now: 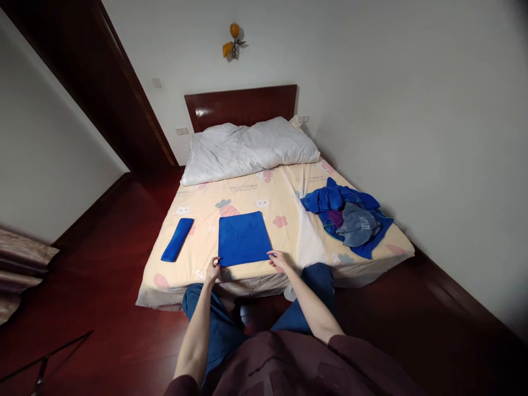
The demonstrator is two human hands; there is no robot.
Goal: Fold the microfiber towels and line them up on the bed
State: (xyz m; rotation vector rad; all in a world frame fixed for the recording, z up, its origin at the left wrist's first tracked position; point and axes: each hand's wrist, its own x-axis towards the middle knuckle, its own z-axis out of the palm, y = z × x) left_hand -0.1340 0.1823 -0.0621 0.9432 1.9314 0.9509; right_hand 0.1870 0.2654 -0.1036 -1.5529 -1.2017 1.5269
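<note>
A blue cloth (pixel 244 237) lies flat in a near-square on the bed, close to its front edge. My left hand (pixel 213 269) pinches the cloth's near left corner. At the near right corner, the fingertips of my right hand (pixel 279 260) are closed on the cloth's edge. To the left lies a second blue cloth (pixel 177 240), folded into a narrow strip. A heap of crumpled cloths (pixel 348 214), mostly blue with a grey and a purple piece, rests at the right side of the bed.
The bed (pixel 289 192) has a pale yellow sheet with printed rabbits and carrots. A white quilt (pixel 251 146) lies below the dark wooden headboard (pixel 243 107). A wall (pixel 433 137) runs along the right. At lower left, a thin black stand leg (pixel 45 357) stands on the red floor.
</note>
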